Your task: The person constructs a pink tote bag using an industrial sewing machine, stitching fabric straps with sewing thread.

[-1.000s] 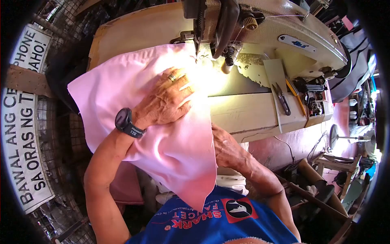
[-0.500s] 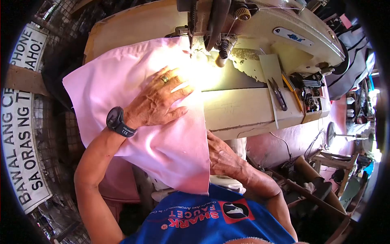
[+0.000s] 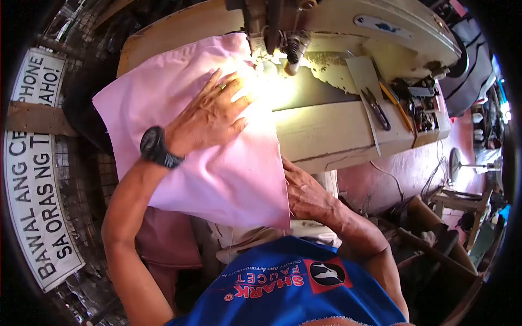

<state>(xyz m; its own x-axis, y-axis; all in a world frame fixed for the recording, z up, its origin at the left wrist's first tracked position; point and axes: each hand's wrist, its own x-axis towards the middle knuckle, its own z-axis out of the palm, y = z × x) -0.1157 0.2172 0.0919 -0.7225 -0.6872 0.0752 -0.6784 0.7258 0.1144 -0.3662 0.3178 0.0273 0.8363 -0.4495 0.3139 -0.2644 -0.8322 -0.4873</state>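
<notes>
Pink fabric panel (image 3: 225,187), one, laid over the near left of the sewing table (image 3: 321,130), top right corner by the needle area, lower end hanging toward the lap. Related items, descending: sewing table, cream, worn along its front edge. Sewing machine (image 3: 408,43), long-armed, head above the panel's top right corner; glare hides whether cloth lies beneath the foot. Left hand (image 3: 206,114), palm down on the panel, fingers spread, fingertips toward the bright patch. Right hand (image 3: 304,190), at the panel's right edge, partly beneath it; fingers hidden, so any grip cannot be told. Wristwatch (image 3: 154,145), black, left wrist. Thread snips (image 3: 384,120), beside a yellow pencil (image 3: 392,98), both right of the work and well apart from the hands. Handling note, by judgement: light, even pressure from the spread hand should keep the cloth flat without dragging; the ripples below it are best smoothed outward, the hanging end supported so its weight does not pull the edge askew, and fingertips kept clear of the needle.
</notes>
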